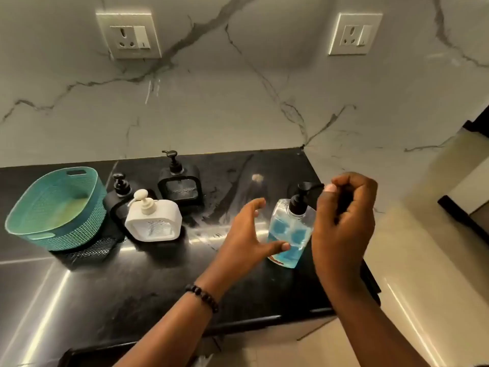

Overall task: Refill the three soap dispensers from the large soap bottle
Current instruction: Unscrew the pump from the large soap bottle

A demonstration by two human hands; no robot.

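Head view: clear plastic pump bottle of blue soap (289, 231) upright on the black stone counter (148, 282), between the hands. Left hand (247, 234) spread, thumb touching its side; right hand (344, 223) curled by the black pump, grasp unclear. White square dispenser (153, 219) stands left of the left hand.

Veined marble wall (238, 102) with two sockets (128, 35) above black counter (132, 287).

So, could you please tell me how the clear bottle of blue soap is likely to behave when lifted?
The large soap bottle looks mostly full of blue liquid, so probably heavy for its size. Its smooth clear walls may be slippery. Narrow-based with a tall pump, it could tip if nudged.
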